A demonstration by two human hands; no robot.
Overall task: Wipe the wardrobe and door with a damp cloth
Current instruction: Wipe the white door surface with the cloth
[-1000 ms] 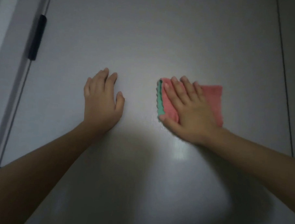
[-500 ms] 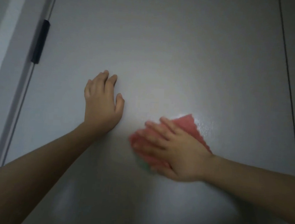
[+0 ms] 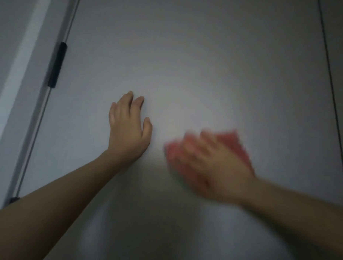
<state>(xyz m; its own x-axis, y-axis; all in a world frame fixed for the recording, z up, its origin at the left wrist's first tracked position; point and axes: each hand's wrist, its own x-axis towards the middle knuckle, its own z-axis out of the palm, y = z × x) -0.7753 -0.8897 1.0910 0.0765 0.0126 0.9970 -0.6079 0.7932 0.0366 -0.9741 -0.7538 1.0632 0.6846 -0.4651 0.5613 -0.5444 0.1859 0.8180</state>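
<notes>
A grey door fills nearly the whole view, lit brightest around its middle. The left hand lies flat against it just left of centre, fingers straight and pointing up, thumb spread to the right — it holds nothing. The right hand presses a red cloth against the door right of centre, closer to the right edge than to the left; fingers look spread over the cloth, though hand and cloth are both blurred, so whether any finger curls round the cloth cannot be told. The cloth shows above and to the left of the fingers. Along the door's left edge a black hinge sits on the pale frame — a second dark fitting shows lower down.
</notes>
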